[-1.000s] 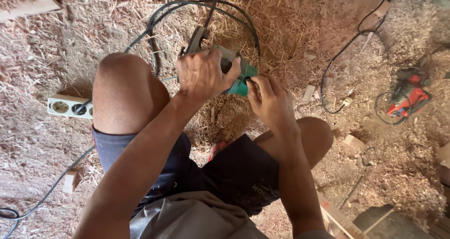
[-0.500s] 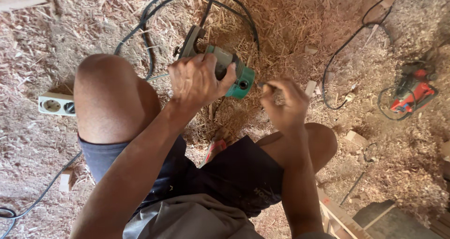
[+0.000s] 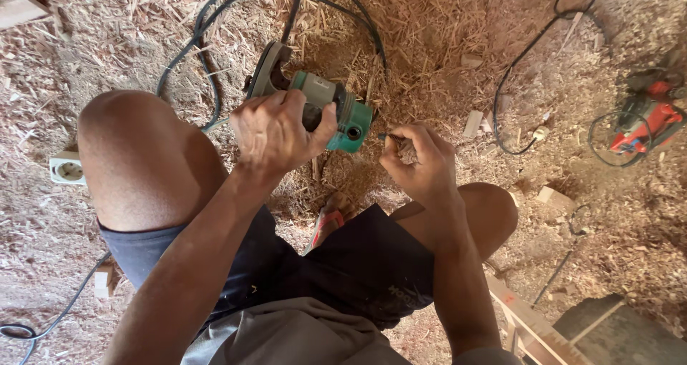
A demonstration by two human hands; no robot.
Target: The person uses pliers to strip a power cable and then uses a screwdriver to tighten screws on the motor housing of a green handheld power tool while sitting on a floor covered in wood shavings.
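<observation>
I squat over a floor thick with wood shavings. My left hand [image 3: 275, 132] is wrapped around a green and grey corded power tool [image 3: 325, 104], holding it on its side above the floor. A round socket on the tool's green end faces right. My right hand [image 3: 422, 161] is beside that end, a little apart from it, fingers pinched on a small thin dark tool [image 3: 386, 137] whose tip points at the green end. The power tool's black cable [image 3: 207, 71] loops away over the shavings.
A white socket strip [image 3: 68, 169] lies left of my left knee. A red power tool [image 3: 647, 118] with a coiled cable sits at the right. Small wood offcuts [image 3: 472, 123] and a wooden plank [image 3: 533, 325] lie about. A sandal [image 3: 325, 225] shows between my legs.
The power tool has been turned so its green end faces right. My right hand has drawn back from it and now pinches the small thin tool beside it.
</observation>
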